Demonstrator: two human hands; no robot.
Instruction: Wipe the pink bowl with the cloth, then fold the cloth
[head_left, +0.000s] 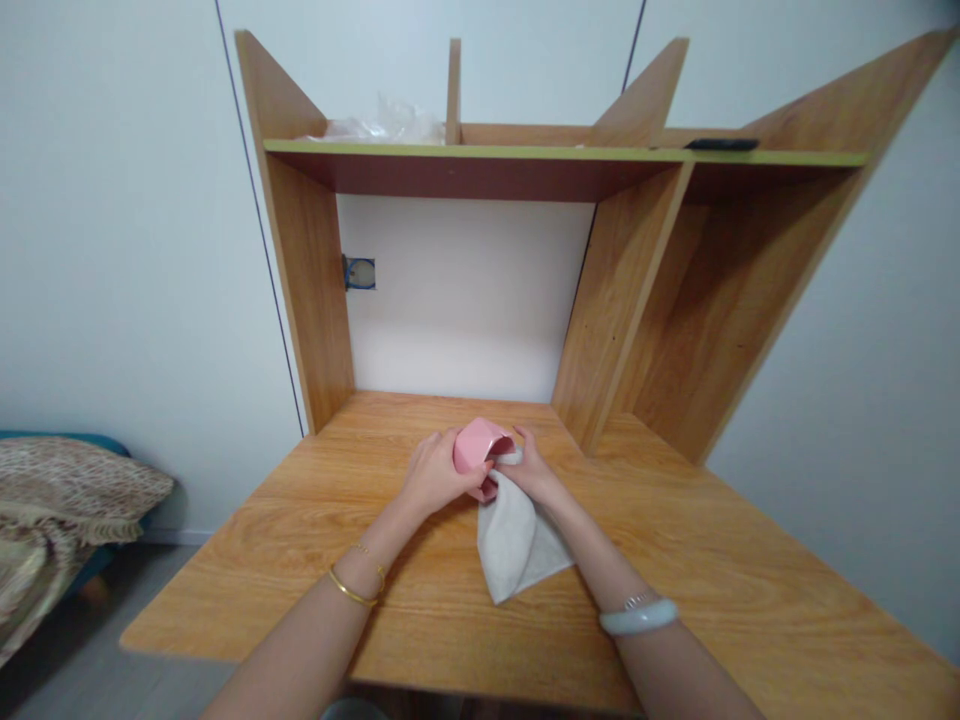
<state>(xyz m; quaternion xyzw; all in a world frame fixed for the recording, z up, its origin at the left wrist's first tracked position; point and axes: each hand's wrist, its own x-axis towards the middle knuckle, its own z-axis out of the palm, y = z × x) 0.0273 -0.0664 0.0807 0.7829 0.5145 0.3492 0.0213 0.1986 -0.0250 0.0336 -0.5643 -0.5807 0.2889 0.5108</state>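
A glossy pink vessel with faceted sides [475, 444], perhaps a vase or cup, is tilted above the desk with its opening toward the right. My left hand [437, 472] wraps around its left side, thumb across the front near the rim. In my right hand [532, 470] is a light grey cloth [511, 540], pinched at its upper part beside the vessel's mouth. The rest of the cloth hangs down toward the desk top. Some fingertips of the right hand are hidden by the cloth and the vessel's rim.
The wooden desk top [300, 560] spreads beneath both hands. A shelf [480, 152] with upright dividers stands behind, bearing clear plastic wrapping [390, 125] and a flat black object [722, 145]. An open wall socket box [361, 273] shows at the back left. A patterned blanket [67, 490] lies at far left.
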